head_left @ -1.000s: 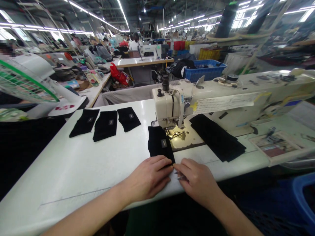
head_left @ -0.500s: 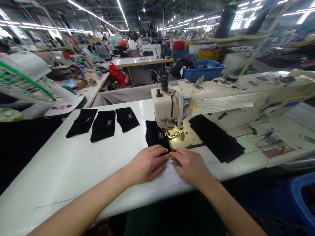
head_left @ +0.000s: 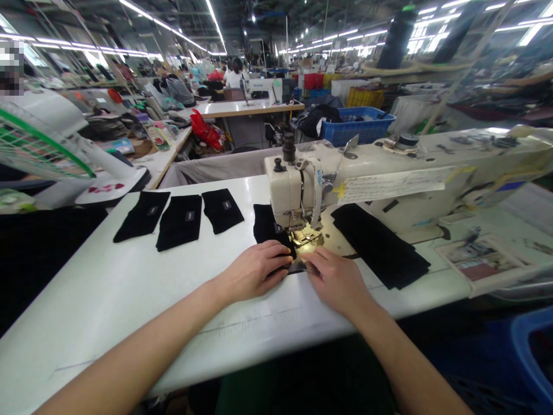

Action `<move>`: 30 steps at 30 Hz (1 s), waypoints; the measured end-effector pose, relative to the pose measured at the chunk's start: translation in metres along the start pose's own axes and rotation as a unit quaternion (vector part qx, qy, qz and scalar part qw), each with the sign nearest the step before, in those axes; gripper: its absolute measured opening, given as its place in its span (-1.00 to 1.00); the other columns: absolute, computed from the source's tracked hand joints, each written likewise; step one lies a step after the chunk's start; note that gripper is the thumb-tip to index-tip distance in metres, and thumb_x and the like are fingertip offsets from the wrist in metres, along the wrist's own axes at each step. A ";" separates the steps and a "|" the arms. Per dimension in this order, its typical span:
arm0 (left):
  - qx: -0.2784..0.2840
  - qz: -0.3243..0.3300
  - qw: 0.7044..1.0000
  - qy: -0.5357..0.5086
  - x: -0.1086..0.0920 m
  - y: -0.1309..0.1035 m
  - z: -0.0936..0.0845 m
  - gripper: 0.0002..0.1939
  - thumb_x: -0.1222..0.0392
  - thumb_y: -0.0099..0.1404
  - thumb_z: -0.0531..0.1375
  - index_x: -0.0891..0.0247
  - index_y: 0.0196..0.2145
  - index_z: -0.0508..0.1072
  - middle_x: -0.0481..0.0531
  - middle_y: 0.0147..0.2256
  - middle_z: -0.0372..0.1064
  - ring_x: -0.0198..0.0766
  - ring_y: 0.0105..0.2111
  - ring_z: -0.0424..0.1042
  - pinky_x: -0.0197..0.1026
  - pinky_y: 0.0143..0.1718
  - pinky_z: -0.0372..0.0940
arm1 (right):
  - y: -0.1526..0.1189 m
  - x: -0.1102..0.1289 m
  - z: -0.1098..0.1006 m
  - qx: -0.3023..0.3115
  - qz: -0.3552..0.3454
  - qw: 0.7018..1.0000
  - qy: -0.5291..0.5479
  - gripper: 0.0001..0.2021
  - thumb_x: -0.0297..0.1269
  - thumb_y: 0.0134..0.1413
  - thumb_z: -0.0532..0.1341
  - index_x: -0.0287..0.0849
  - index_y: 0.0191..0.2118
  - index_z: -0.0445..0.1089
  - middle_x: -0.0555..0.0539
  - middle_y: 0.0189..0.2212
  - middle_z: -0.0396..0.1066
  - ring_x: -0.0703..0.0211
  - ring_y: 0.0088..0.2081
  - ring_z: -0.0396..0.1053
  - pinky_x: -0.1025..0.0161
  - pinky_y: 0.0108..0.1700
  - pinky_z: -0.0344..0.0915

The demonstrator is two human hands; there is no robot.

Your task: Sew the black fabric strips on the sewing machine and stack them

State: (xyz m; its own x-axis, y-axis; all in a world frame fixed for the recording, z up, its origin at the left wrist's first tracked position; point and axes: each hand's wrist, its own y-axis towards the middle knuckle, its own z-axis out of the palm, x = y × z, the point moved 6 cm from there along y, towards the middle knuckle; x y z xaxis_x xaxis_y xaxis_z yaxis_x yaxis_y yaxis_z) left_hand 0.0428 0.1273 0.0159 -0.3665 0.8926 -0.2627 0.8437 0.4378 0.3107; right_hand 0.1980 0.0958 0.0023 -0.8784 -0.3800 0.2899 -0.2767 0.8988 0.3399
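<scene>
A black fabric piece (head_left: 264,225) with a small label lies under the head of the sewing machine (head_left: 289,190), left of the lit needle plate (head_left: 317,239). My left hand (head_left: 257,268) rests on its near end, fingers together and gripping the cloth by its right edge. Just across from it, my right hand (head_left: 337,279) is closed in a pinch at the plate's near edge; what sits between those fingertips is hidden. Three labelled black pieces (head_left: 180,223) lie in a row on the left. A stack of black pieces (head_left: 380,245) lies right of the needle.
The white table (head_left: 108,311) carries the machine. At the left stands a fan (head_left: 38,144) with a green rim. A parts tray (head_left: 484,259) is set at the right, above a blue basket (head_left: 522,346). Behind are another blue basket (head_left: 358,124) and a second sewing machine (head_left: 263,86).
Both hands have moved forward, away from me, and the black piece has slid further under the machine head. Its label is now close to the presser foot. The fingertips have drawn slightly apart.
</scene>
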 end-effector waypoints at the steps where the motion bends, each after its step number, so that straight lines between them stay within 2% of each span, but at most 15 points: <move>1: -0.001 -0.001 1.000 0.000 0.002 0.001 0.000 -0.73 0.24 0.44 0.09 0.32 -0.02 0.52 0.22 -0.04 0.46 -0.06 -0.04 0.43 0.00 -0.05 0.46 | -0.002 -0.005 -0.006 -0.018 0.017 1.000 -0.005 -0.76 -0.47 0.22 0.15 -0.13 -0.08 0.50 -0.02 -0.29 0.49 0.16 -0.31 0.47 0.28 -0.35 0.22; 4: -0.001 -0.006 1.000 0.001 0.009 0.002 0.000 -0.72 0.22 0.45 0.09 0.31 0.01 0.51 0.23 -0.03 0.46 -0.05 -0.02 0.43 0.00 -0.02 0.45 | -0.012 -0.028 -0.032 -0.098 0.098 0.989 -0.041 -0.78 -0.40 0.26 0.14 -0.13 -0.10 0.51 -0.06 -0.17 0.49 0.17 -0.32 0.48 0.28 -0.37 0.25; 7: -0.004 -0.008 1.000 0.008 0.015 0.004 -0.001 -0.71 0.22 0.45 0.09 0.33 0.00 0.52 0.23 -0.03 0.46 -0.04 -0.01 0.43 0.01 -0.02 0.45 | -0.025 -0.057 -0.056 -0.149 0.200 0.960 -0.125 -0.79 -0.22 0.27 0.19 -0.10 -0.09 0.52 -0.06 -0.08 0.47 0.18 -0.38 0.45 0.26 -0.48 0.19; 10: -0.005 -0.009 1.000 0.014 0.019 0.007 -0.003 -0.71 0.22 0.46 0.07 0.32 -0.02 0.53 0.23 -0.04 0.46 -0.06 -0.03 0.43 0.01 -0.02 0.45 | -0.034 -0.081 -0.064 -0.108 0.250 0.946 -0.177 -0.71 -0.06 0.26 0.19 -0.12 -0.08 0.52 -0.09 -0.08 0.47 0.11 -0.35 0.46 0.22 -0.49 0.17; 12: -0.002 -0.012 1.000 0.014 0.022 0.009 -0.004 -0.71 0.21 0.46 0.07 0.32 -0.02 0.53 0.22 -0.04 0.46 -0.07 -0.03 0.43 0.00 -0.02 0.45 | -0.036 -0.090 -0.062 -0.074 0.249 0.950 -0.173 -0.71 -0.07 0.28 0.16 -0.13 -0.14 0.53 -0.09 -0.14 0.49 0.07 -0.32 0.47 0.20 -0.45 0.19; 15: 0.005 -0.020 1.000 0.017 0.028 0.011 -0.004 -0.71 0.21 0.47 0.06 0.32 -0.02 0.53 0.21 -0.04 0.45 -0.08 -0.02 0.42 -0.01 -0.01 0.44 | -0.037 -0.092 -0.061 -0.065 0.230 0.957 -0.166 -0.73 -0.16 0.30 0.10 -0.12 -0.25 0.52 -0.07 -0.20 0.51 0.10 -0.33 0.45 0.20 -0.44 0.18; 17: 0.006 -0.022 1.000 0.018 0.031 0.013 -0.004 -0.71 0.21 0.48 0.05 0.32 -0.02 0.52 0.21 -0.04 0.45 -0.08 -0.02 0.42 -0.01 0.00 0.43 | -0.036 -0.089 -0.065 -0.090 0.217 0.958 -0.166 -0.72 -0.19 0.31 0.07 -0.13 -0.26 0.51 -0.08 -0.22 0.52 0.12 -0.36 0.43 0.20 -0.44 0.15; 22: 0.005 -0.022 0.999 0.023 0.035 0.016 -0.006 -0.70 0.23 0.47 0.04 0.33 -0.04 0.54 0.20 -0.08 0.46 -0.10 -0.04 0.43 -0.02 0.01 0.41 | -0.040 -0.082 -0.098 -0.226 0.221 0.932 -0.178 -0.74 -0.19 0.30 0.07 -0.14 -0.29 0.46 -0.12 -0.29 0.51 0.04 -0.32 0.43 0.19 -0.38 0.19; 26: -0.002 -0.017 0.999 0.028 0.035 0.019 -0.009 -0.69 0.21 0.48 0.04 0.32 -0.07 0.56 0.18 -0.12 0.48 -0.11 -0.09 0.44 -0.03 -0.03 0.43 | -0.050 -0.074 -0.124 -0.264 0.185 0.930 -0.176 -0.77 -0.26 0.31 0.04 -0.12 -0.26 0.43 -0.19 -0.22 0.51 -0.09 -0.16 0.46 0.09 -0.12 0.30; 28: -0.006 -0.012 1.000 0.023 0.034 0.019 -0.009 -0.70 0.20 0.48 0.04 0.32 -0.07 0.56 0.17 -0.12 0.48 -0.11 -0.09 0.44 -0.03 -0.02 0.43 | -0.060 -0.074 -0.136 -0.277 0.224 0.918 -0.174 -0.75 -0.23 0.32 0.03 -0.14 -0.18 0.45 -0.23 -0.23 0.50 -0.17 -0.18 0.47 0.03 -0.12 0.31; 30: -0.008 -0.008 1.000 0.020 0.034 0.019 -0.009 -0.70 0.21 0.49 0.04 0.31 -0.07 0.56 0.17 -0.11 0.48 -0.12 -0.08 0.43 -0.03 -0.01 0.42 | -0.074 -0.077 -0.146 -0.288 0.296 0.899 -0.148 -0.68 -0.12 0.33 0.04 -0.16 -0.07 0.46 -0.24 -0.29 0.48 -0.23 -0.24 0.47 -0.02 -0.17 0.30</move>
State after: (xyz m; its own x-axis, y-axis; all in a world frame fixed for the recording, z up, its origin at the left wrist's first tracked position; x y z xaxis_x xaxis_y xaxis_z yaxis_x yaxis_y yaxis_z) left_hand 0.0431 0.1669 0.0210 -0.3950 0.8890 -0.2318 0.8313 0.4532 0.3216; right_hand 0.3435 0.0266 0.0855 -0.8936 0.2790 0.3516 0.4467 0.6300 0.6352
